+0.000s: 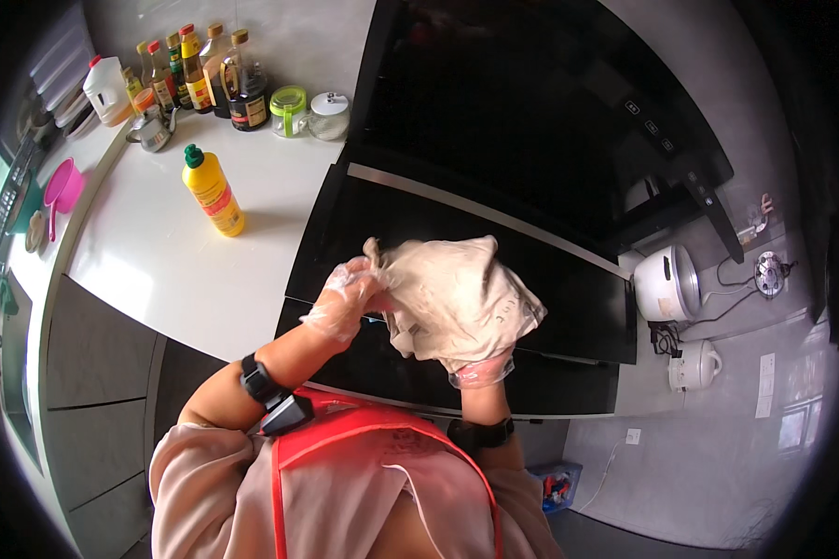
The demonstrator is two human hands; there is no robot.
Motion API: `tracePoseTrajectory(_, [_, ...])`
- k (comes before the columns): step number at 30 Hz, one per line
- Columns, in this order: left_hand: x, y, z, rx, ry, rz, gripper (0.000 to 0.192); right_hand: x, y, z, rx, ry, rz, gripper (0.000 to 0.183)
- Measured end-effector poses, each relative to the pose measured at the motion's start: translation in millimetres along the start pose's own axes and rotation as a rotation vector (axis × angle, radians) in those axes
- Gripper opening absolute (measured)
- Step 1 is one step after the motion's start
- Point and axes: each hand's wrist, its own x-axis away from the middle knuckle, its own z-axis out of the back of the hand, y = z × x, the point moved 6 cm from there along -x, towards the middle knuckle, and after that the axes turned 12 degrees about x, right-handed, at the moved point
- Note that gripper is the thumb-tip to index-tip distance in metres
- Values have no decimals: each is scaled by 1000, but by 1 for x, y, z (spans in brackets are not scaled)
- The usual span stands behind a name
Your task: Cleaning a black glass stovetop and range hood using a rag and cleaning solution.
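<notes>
A crumpled beige cloth (454, 293) is held up in front of a black glass-fronted stove unit. My left hand (349, 293), in a clear plastic glove, pinches the cloth at its left edge. The cloth is draped over my right hand (486, 370), hiding its fingers; only the wrist side and a clear glove cuff show beneath it. On the white counter to the left stands a yellow squeeze bottle (213, 192) with a green cap, apart from both hands.
Several sauce bottles (196, 77) line the back wall beside a small metal pot (152, 131) and a green-lidded jar (289, 112). A pink dipper (65, 185) sits far left. To the right are a white rice cooker (666, 283), a white kettle (693, 365) and cords. Overhead is a black range hood (531, 91).
</notes>
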Motion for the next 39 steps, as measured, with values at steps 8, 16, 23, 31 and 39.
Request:
tracePoseTrajectory(8, [21,-28,27,-52,17,249,18,7,29,-5,-1234,40,-339,70])
tracePoseTrajectory(16, [24,-10,42,-183,77,259,28,7,22,-6,-1240,22,-330,71])
tracePoseTrajectory(23, [3,40,14,-480,4,-30,55,5,7,-7,-1340,-26,-300,71])
tracePoseTrajectory(31, [-18,42,-63,-357,-600,319,76,15,25,-3,-825,62,-472,66])
tracePoseTrajectory(39, [-25,19,-55,-204,-529,453,43,25,16,13,-905,76,-282,59])
